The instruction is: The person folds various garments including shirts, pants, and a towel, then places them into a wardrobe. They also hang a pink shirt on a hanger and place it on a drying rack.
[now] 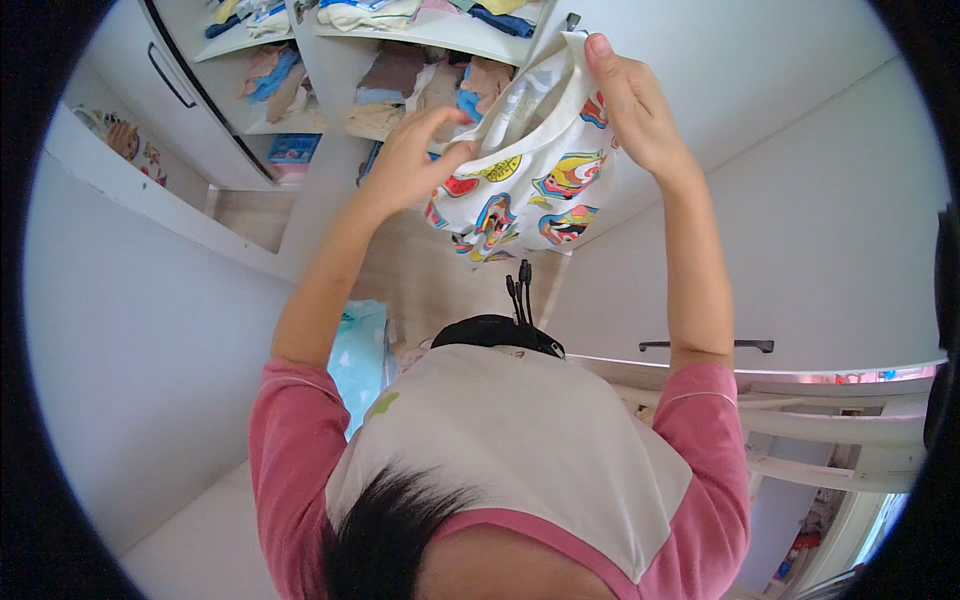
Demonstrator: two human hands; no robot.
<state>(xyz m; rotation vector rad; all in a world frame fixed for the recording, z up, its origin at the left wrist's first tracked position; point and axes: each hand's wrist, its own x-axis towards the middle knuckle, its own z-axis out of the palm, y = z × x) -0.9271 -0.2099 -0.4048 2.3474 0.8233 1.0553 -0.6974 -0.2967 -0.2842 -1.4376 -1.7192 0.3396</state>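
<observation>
In front of me hangs a white cloth garment with a wide plain band and bright printed figures and fruit; its opening gapes upward. My right hand grips the band at its upper right, thumb on top. At the left side of the opening is my left hand, its thumb against the band and its index finger bent above. A gap shows between that thumb and finger, and whether they pinch the cloth is unclear.
Behind the garment, open shelves hold folded clothes. White cabinet doors with a dark handle stand to the right. A mirror is at the left. A turquoise package lies low beside me; black cable plugs stick up at my waist.
</observation>
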